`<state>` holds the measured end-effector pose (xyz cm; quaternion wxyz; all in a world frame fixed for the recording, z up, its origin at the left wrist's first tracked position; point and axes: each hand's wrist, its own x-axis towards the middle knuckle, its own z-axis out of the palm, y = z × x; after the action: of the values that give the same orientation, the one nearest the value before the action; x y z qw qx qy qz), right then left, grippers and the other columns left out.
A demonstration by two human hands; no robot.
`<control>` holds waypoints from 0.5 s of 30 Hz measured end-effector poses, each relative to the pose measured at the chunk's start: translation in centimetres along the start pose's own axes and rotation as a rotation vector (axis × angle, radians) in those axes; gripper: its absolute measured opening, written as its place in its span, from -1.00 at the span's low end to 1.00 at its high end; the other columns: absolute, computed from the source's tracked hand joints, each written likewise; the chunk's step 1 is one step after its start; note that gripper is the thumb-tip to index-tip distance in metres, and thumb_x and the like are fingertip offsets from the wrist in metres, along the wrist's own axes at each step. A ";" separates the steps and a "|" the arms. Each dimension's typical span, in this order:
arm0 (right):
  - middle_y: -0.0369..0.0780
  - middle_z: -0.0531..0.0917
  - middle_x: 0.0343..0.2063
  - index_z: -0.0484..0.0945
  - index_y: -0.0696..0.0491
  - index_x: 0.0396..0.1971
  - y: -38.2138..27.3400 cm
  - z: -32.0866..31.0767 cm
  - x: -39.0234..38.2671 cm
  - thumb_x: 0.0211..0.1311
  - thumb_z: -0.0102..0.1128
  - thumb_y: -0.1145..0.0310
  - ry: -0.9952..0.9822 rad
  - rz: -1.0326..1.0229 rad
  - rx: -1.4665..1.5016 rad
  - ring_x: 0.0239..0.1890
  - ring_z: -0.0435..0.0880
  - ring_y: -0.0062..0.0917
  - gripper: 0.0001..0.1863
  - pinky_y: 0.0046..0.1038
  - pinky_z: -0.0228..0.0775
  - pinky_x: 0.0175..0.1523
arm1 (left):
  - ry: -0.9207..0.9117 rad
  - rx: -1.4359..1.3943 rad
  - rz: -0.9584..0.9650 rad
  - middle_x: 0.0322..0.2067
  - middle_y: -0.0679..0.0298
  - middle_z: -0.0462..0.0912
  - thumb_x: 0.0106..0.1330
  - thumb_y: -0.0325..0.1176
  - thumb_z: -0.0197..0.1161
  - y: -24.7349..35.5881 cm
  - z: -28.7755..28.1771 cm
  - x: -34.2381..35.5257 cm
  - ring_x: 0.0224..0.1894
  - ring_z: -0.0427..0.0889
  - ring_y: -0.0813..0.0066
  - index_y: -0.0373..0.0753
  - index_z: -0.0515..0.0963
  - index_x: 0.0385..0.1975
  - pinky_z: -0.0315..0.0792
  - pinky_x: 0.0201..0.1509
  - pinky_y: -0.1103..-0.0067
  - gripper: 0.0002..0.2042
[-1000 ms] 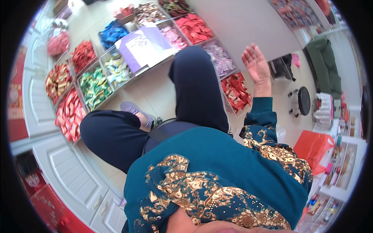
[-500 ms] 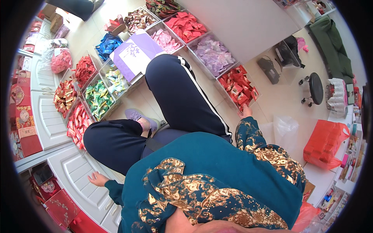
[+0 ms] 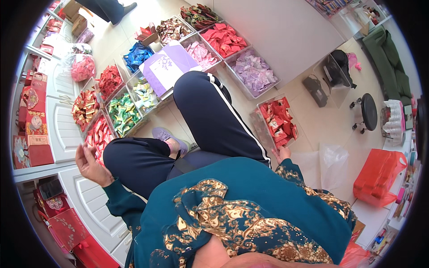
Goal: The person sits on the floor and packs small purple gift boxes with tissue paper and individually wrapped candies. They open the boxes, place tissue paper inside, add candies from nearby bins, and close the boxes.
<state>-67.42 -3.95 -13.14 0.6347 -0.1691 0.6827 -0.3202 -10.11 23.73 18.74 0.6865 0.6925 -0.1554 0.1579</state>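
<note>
Just beyond my bent right knee, my right hand grips the near end of a clear plastic bin full of red wrapped pieces. This bin sits apart from the lilac-filled bin. My left hand is raised beside my left knee, empty, its fingers loosely bent and apart, close to a bin of red-and-white packets. More clear bins hold green, blue, pink and other coloured packets, with a purple-and-white box lying across the middle ones.
A white panel, a black stool, a green sofa and a red bag are on the right. White cabinets with red boxes line the left. Another person's dark-trousered leg shows at the top.
My right hand has come down from open in the air onto the red bin, which has shifted away from the lilac one. My left hand has appeared and risen toward my left knee.
</note>
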 end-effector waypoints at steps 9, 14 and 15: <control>-0.32 0.52 -0.36 0.22 0.09 0.22 -8.6 4.4 -10.4 0.18 -0.06 0.53 -0.033 -0.294 -0.111 -0.45 0.53 -0.59 -0.46 -0.40 0.61 -0.28 | -0.621 -0.151 -0.185 -0.26 0.20 0.60 0.34 -0.50 0.10 3.3 11.0 -5.4 -0.36 0.58 0.58 -0.33 0.46 -0.01 0.49 -0.24 0.65 -0.76; -0.37 0.47 -0.43 0.19 0.19 0.25 -18.5 12.7 -14.0 0.15 -0.02 0.51 -0.276 -0.553 -0.176 -0.48 0.51 -0.69 -0.40 -0.43 0.62 -0.31 | -1.039 -0.155 -0.279 -0.07 0.11 0.53 0.37 -0.38 0.07 5.8 17.0 -5.5 -0.31 0.58 0.57 -0.35 0.29 0.19 0.50 -0.24 0.65 -0.59; -0.35 0.51 -0.37 0.25 0.20 0.22 -20.4 15.0 -14.7 0.16 -0.01 0.48 -0.392 -0.638 -0.170 -0.44 0.54 -0.67 -0.44 -0.44 0.61 -0.33 | -1.090 -0.148 -0.212 -0.03 0.10 0.51 0.35 -0.34 0.11 6.4 17.9 -5.0 -0.23 0.58 0.53 -0.36 0.27 0.21 0.50 -0.19 0.64 -0.54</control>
<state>-54.38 -13.01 11.46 0.6055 -0.4831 0.4855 -0.4053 -17.26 5.80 22.21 0.5660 0.6357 -0.4280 -0.3038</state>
